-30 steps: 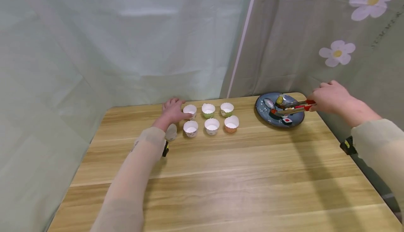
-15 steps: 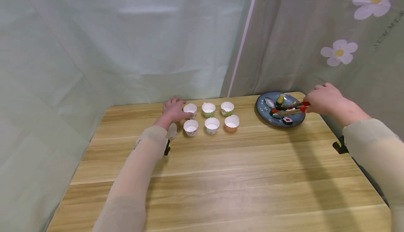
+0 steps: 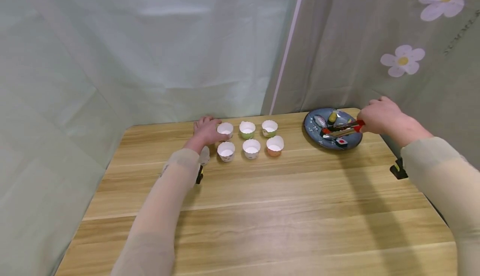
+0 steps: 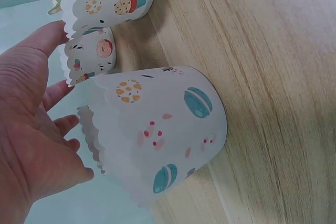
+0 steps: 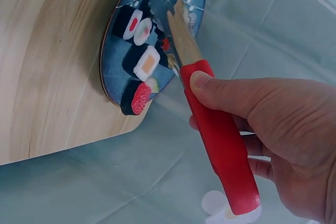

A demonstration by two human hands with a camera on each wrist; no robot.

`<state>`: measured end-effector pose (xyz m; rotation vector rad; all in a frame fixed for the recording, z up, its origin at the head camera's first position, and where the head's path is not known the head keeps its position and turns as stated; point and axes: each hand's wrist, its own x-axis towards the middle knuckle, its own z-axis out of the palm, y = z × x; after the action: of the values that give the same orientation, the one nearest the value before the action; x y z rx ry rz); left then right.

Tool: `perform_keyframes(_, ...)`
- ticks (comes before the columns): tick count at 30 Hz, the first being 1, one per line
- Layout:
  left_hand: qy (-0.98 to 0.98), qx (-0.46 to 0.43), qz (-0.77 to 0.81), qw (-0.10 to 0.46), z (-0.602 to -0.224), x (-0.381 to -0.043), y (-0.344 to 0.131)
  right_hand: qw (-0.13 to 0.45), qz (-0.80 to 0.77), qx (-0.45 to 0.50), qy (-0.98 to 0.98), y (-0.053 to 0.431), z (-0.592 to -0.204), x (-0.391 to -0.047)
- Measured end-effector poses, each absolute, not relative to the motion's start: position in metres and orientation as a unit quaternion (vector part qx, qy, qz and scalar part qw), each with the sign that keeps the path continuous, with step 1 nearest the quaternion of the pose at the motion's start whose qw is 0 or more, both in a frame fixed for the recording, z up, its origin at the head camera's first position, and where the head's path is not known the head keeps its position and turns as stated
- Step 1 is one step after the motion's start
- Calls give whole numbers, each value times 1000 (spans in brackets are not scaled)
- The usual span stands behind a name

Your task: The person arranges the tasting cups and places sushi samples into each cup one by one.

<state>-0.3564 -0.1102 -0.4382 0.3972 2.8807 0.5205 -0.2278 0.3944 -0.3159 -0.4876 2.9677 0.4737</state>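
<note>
My left hand (image 3: 206, 132) is at the left end of the paper baking cups, its fingers loosely spread. Its thumb lies at the front of the back-left cup (image 3: 225, 128). A white cup with macaron prints (image 4: 168, 129) stands close by the fingertips in the left wrist view; the forearm partly covers it in the head view. In my right hand (image 5: 286, 129) I grip red-handled tongs (image 5: 223, 135), thumb on top. Their metal ends reach over the blue plate (image 5: 114, 80), around a dark sushi piece with red topping, largely hidden by the metal.
Other sushi pieces lie on the plate, among them a square one with orange filling (image 5: 145, 66) and a yellow-topped one (image 3: 332, 117). Green (image 3: 247, 130) and orange (image 3: 275, 146) cups stand in two rows. A curtain (image 3: 210, 51) hangs behind the table.
My right hand has moved slightly left, and the two arms of the tongs have come closer together over the plate. The left hand has stayed by the cups.
</note>
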Motion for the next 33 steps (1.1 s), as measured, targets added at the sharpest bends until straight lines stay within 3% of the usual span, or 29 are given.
perform_keyframes(33, 976, 132, 154, 78, -438, -356, -116, -24, 197, -203, 959, 389, -309, -236)
